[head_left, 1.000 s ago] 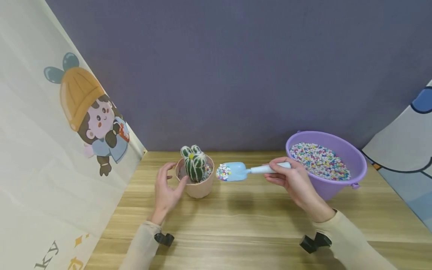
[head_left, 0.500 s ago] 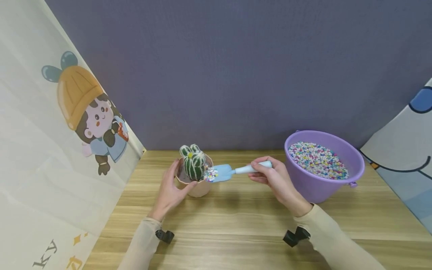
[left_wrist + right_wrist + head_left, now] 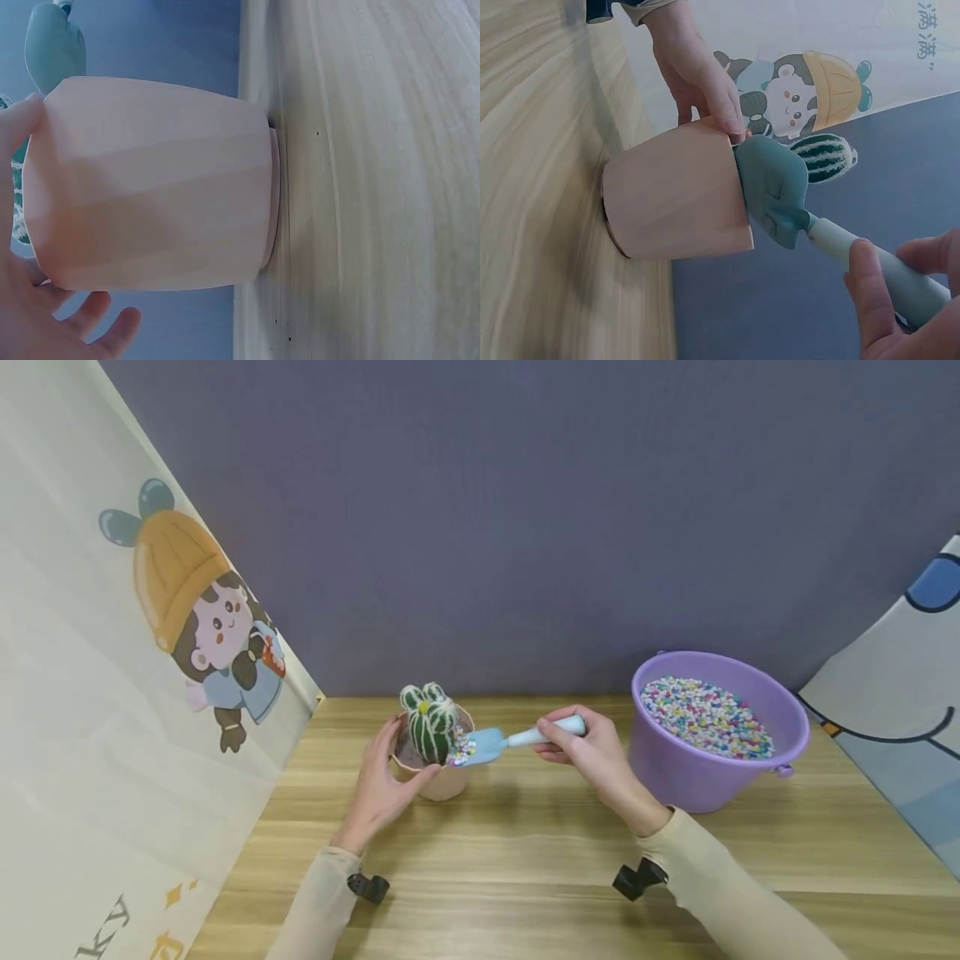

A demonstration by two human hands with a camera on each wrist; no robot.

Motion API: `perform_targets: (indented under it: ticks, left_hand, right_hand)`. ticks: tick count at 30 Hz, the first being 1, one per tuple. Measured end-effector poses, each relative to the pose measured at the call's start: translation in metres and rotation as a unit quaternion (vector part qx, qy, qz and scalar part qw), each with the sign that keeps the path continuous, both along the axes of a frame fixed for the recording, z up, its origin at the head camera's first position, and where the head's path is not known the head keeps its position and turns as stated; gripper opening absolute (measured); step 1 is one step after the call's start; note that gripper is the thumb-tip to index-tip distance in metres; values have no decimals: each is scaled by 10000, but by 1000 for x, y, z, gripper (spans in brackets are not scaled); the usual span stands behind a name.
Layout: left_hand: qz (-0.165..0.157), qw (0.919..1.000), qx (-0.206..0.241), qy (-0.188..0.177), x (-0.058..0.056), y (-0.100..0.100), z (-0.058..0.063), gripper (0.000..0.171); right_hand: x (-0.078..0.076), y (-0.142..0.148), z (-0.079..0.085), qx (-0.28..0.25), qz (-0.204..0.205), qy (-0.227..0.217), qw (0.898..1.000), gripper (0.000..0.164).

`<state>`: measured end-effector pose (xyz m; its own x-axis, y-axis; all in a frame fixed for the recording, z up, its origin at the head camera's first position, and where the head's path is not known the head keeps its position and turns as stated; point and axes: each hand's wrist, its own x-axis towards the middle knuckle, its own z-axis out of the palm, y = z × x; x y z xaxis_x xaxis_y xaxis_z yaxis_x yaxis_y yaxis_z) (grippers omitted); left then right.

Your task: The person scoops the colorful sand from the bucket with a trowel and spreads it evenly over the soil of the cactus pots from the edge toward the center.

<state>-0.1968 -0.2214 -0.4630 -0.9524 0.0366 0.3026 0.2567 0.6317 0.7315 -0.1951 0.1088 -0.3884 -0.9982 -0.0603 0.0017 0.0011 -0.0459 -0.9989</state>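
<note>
My left hand [image 3: 381, 793] holds the pale pink flower pot [image 3: 446, 785] at its left side, thumb at the near rim and fingers around the far side. A green striped cactus [image 3: 432, 742] with white fuzz and a yellow spot stands in the pot. My right hand [image 3: 596, 764] grips the pale handle of a small light blue trowel [image 3: 486, 747]. Its blade tip lies over the pot's right rim, with multicoloured beads [image 3: 463, 748] at the tip beside the cactus. In the right wrist view the trowel's blade [image 3: 772, 187] is tilted down against the pot's opening.
A purple bucket [image 3: 678, 777] of multicoloured beads [image 3: 708, 718] stands on the wooden table [image 3: 525, 868] at the right. A dark blue-grey panel [image 3: 480, 527] rises behind. White printed sheets hang at the left [image 3: 90, 693] and right.
My right hand has moved left with the trowel, bringing its bead-laden tip from beside the pot to over its rim. My left hand has closed in on the pot and now holds it.
</note>
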Motion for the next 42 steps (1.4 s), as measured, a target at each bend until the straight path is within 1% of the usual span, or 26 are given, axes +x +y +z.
perform_targets:
  ticks: [5,12,17,21,23,25,27,32,36,39,42]
  left_hand:
    - [107,9999,5,64,1,3,-2,104]
    - [304,9991,33,291,2,11,-3,105]
    - [550,9974,-191,430,3,17,0,106]
    - [740,9953,-373,502,5,21,1,106]
    - [791,9949,-409,476,6,22,2,108]
    - [795,9952,-397,405,6,22,3,108]
    - [710,9962,-358,355,5,21,5,109]
    - [303,9990,-280,186,-1,14,8,111]
    - [76,9993,-362,19,-3,10,6,113]
    - [62,9993,-372,-21,-3,10,4,113]
    - [103,9994,-344,22,-3,13,3,112]
  right_hand:
    - [-1,-3,7,231,87,217,9995,29]
    - [-7,-6,22,848,208,662,9940,28]
    - [-10,-11,34,1191,270,937,9881,25]
    - [-10,-12,40,1290,326,962,9864,25]
    - [-10,-11,40,1279,348,953,9866,26]
    - [-10,-10,40,1233,352,917,9875,27]
    - [-10,-9,40,1197,344,894,9882,28]
    - [-11,-6,40,1190,332,857,9886,28]
    - [-10,-7,42,1238,388,830,9881,25]
    - [-9,-8,44,1307,421,846,9869,24]
    - [-8,-7,47,1377,427,864,9858,24]
